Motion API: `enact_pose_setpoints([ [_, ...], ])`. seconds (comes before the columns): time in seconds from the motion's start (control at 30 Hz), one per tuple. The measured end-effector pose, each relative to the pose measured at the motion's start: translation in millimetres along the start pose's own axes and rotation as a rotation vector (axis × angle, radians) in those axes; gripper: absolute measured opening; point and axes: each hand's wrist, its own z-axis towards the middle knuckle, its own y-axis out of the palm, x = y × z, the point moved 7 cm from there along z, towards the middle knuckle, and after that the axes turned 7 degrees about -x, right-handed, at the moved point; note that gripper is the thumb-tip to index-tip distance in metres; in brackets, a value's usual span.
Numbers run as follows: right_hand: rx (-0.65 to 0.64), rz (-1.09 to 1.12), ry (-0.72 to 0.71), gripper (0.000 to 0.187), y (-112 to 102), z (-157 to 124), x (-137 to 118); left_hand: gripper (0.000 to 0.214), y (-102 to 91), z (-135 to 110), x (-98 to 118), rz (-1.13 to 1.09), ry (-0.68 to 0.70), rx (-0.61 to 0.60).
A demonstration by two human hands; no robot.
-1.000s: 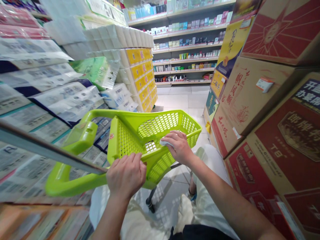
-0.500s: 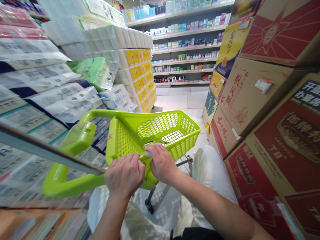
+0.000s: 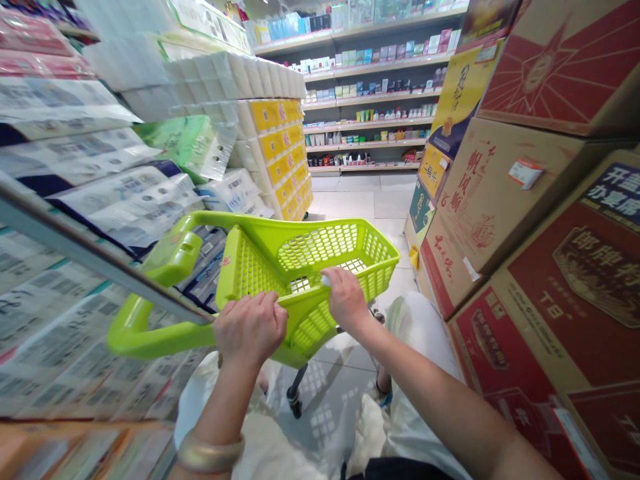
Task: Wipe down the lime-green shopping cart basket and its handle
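Note:
A lime-green plastic shopping cart (image 3: 245, 267) stands in front of me, its mesh basket pointing away and its looped handle to the left. My left hand (image 3: 253, 327) is closed over the near top edge, close to the handle. A long grey bar (image 3: 100, 247) slants from the left edge of the view to this hand; whether the hand grips it too, I cannot tell. Farther along the same rim, my right hand (image 3: 347, 300) is closed, with a small white thing (image 3: 325, 280) at its fingertips, pressed against the rim. Its kind cannot be made out.
Cardboard cartons (image 3: 480, 193) are stacked high close on the right. Packs of tissue paper (image 3: 110, 150) pile up on the left, with a stack of yellow-labelled rolls (image 3: 280, 147) beyond. Shelves of small goods (image 3: 373, 103) cross the far end. Pale floor tiles (image 3: 345, 203) lie between.
My right hand has slid forward and to the right along the basket rim with the white thing. The cart's handle end and the grey bar have shifted slightly up; my left hand stays on the edge.

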Motion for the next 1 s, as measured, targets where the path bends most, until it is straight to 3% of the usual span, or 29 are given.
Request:
enact_pose_setpoints([
  [0.1, -0.066, 0.099, -0.159, 0.045, 18, 10, -50, 0.026, 2.3, 7, 1, 0.030, 0.004, -0.001],
  [0.2, -0.090, 0.104, -0.225, 0.035, 25, 18, -63, 0.027, 4.3, 12, 0, 0.029, 0.020, -0.004],
  [0.33, -0.075, -0.009, -0.208, 0.028, 18, 18, -18, 0.027, 9.9, 18, -6, 0.012, 0.027, 0.001],
  [0.47, 0.002, -0.127, -0.054, 0.028, -2, 15, 47, 0.025, 17.6, 26, -12, 0.015, 0.009, 0.017],
  [0.57, 0.060, -0.153, 0.099, 0.028, -8, 16, 66, 0.026, 21.8, 33, -14, 0.022, -0.001, 0.017],
  [0.67, 0.056, -0.095, 0.108, 0.027, 7, 24, 37, 0.026, 24.1, 40, -13, 0.021, -0.013, 0.013],
  [0.83, -0.044, 0.010, -0.130, 0.026, 41, 44, -40, 0.027, 29.6, 48, -15, 0.038, -0.018, 0.010],
  [0.9, -0.077, 0.002, -0.186, 0.027, 45, 47, -45, 0.028, 32.9, 51, -18, 0.056, -0.028, 0.005],
  [1.0, -0.109, -0.057, -0.237, 0.033, 41, 45, -22, 0.031, 36.4, 57, -22, 0.076, -0.054, 0.002],
])
